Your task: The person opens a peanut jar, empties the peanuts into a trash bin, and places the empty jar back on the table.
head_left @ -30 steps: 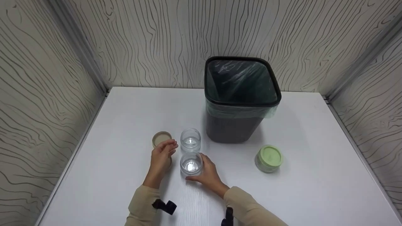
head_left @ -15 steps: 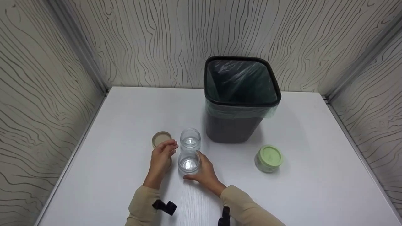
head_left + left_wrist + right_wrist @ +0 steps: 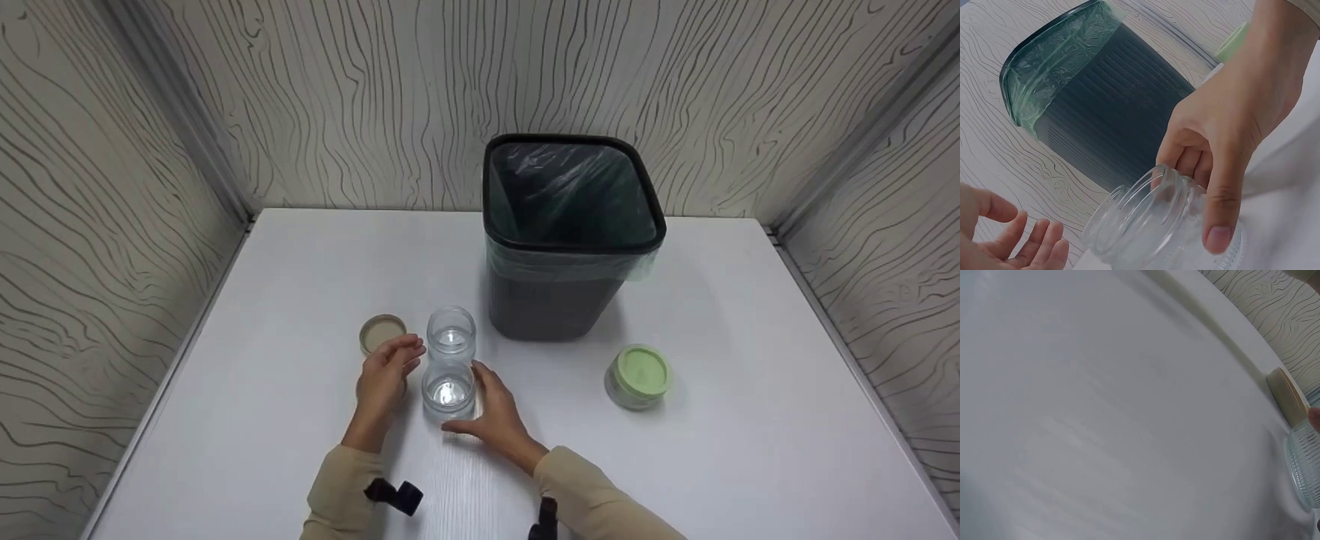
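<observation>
Two clear glass jars without lids stand one behind the other on the white table. Around the right side of the nearer jar (image 3: pixel 448 407) my right hand (image 3: pixel 499 420) is spread, thumb in front and fingers behind, with a gap at the palm. The farther jar (image 3: pixel 451 330) stands just beyond it. My left hand (image 3: pixel 384 379) is left of the jars, fingers loosely bent and holding nothing. A tan round lid (image 3: pixel 381 332) lies just beyond that hand, which mostly hides a second one. In the left wrist view, the right thumb (image 3: pixel 1221 208) overlaps the nearer jar's side.
A dark bin (image 3: pixel 551 304) with a green liner stands behind the jars, to the right. Farther right sits a jar with a light green lid (image 3: pixel 645 371). Wood-grain panels (image 3: pixel 360 105) enclose the table at the back and sides.
The nearer jar first shifted slightly left and away in my right hand, in line with the farther one. Since then the right hand has eased slightly right, off the jar. The left hand stays put.
</observation>
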Tool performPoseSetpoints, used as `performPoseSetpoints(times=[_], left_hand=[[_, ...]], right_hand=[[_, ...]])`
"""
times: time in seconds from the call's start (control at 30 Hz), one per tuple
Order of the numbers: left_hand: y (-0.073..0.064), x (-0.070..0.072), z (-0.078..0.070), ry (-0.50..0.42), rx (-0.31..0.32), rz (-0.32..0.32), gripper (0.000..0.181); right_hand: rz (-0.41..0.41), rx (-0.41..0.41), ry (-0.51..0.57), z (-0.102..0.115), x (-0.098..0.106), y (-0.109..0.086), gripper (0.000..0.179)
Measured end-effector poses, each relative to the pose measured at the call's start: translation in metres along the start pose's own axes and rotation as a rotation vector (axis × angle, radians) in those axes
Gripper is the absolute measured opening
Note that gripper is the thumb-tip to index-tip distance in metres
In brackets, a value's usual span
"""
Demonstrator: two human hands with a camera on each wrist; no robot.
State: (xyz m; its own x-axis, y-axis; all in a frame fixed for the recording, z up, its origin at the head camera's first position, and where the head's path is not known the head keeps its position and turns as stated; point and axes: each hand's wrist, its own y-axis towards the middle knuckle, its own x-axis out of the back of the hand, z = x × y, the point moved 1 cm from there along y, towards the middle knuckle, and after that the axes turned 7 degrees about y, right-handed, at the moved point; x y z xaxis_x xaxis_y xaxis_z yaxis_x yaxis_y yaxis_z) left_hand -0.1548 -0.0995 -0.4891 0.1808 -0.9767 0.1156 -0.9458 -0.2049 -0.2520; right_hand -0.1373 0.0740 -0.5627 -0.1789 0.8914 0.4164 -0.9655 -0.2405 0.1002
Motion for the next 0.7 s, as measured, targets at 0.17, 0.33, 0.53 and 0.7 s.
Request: performPoseSetpoints(times=[0.17, 0.33, 0.53, 0.7], left_hand=[[-0.001, -0.001, 0.0, 0.026, -0.009, -0.012, 0.031], [-0.002, -0.002, 0.001, 0.023, -0.014, -0.01, 0.031], [-0.002, -0.004, 0.0, -0.009, -0.035, 0.006, 0.031], [-0.003, -0.006, 0.001, -0.011, -0.041, 0.021, 0.031]], right_hand=[[-0.007, -0.011, 0.022, -0.003, 0.004, -0.004, 0.102], [-0.026, -0.029, 0.074, -0.003, 0.01, -0.012, 0.095], [-0.075, -0.016, 0.072, -0.004, 0.017, -0.02, 0.078], [-0.153, 0.028, 0.077, -0.008, 0.022, -0.026, 0.059]])
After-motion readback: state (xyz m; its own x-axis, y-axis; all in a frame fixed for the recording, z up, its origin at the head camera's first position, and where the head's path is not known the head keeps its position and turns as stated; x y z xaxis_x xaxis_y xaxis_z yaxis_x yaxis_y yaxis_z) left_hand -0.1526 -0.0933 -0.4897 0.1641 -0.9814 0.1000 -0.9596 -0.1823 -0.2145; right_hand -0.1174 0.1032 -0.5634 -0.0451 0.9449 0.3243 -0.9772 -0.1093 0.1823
